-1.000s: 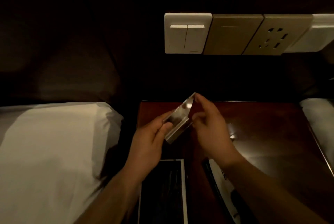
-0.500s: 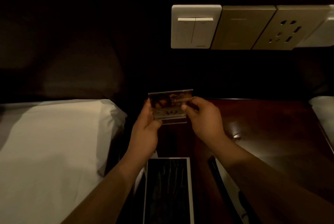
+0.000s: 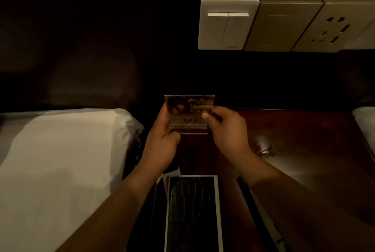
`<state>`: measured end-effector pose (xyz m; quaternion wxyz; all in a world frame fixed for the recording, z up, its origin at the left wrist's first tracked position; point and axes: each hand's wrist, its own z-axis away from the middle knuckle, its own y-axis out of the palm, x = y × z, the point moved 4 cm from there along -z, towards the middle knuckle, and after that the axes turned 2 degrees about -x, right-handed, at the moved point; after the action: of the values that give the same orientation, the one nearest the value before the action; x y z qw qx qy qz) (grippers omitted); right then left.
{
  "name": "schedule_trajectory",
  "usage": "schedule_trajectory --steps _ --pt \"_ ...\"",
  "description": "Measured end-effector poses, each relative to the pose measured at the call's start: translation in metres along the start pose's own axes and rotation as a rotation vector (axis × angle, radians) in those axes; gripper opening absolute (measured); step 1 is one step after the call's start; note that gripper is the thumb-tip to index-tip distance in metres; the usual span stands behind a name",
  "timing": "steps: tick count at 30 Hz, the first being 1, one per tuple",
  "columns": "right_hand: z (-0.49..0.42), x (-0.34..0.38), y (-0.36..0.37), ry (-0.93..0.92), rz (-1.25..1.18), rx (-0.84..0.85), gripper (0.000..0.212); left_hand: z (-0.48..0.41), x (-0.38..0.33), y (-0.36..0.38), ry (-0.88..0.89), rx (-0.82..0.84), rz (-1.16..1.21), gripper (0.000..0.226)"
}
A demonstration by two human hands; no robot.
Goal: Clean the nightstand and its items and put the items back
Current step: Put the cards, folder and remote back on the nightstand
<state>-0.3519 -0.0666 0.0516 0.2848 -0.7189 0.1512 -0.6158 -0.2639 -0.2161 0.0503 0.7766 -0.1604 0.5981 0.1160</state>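
Dimly lit, white bedding (image 3: 60, 160) fills the left side, with the dark glossy nightstand (image 3: 304, 150) beside it under a row of wall switch plates (image 3: 228, 23). A white-rimmed dark tray (image 3: 191, 211) lies at the near edge. Over the nightstand's back left part, a clear card stand (image 3: 188, 113) marked "39" is held upright. The left hand (image 3: 162, 146) grips its left edge and the right hand (image 3: 229, 129) pinches its right edge, thumb in front.
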Motion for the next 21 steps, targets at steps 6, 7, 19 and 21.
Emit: schedule_trajectory --steps 6,7,19,21 --pt "0.0 -0.003 0.001 0.037 -0.021 0.046 0.027 0.005 -0.002 0.0 0.002 -0.011 -0.028 0.096" --pt "0.001 -0.003 0.001 0.054 -0.036 0.086 0.032 0.008 -0.002 -0.001 -0.011 -0.034 -0.028 0.096" --pt "0.126 -0.047 -0.173 0.317 0.105 0.228 0.023 0.122 0.019 0.01 0.036 -0.169 -0.249 0.063" --pt "0.149 -0.054 -0.182 0.376 0.098 0.284 0.06 0.141 0.019 0.024 0.11 -0.148 -0.401 0.055"
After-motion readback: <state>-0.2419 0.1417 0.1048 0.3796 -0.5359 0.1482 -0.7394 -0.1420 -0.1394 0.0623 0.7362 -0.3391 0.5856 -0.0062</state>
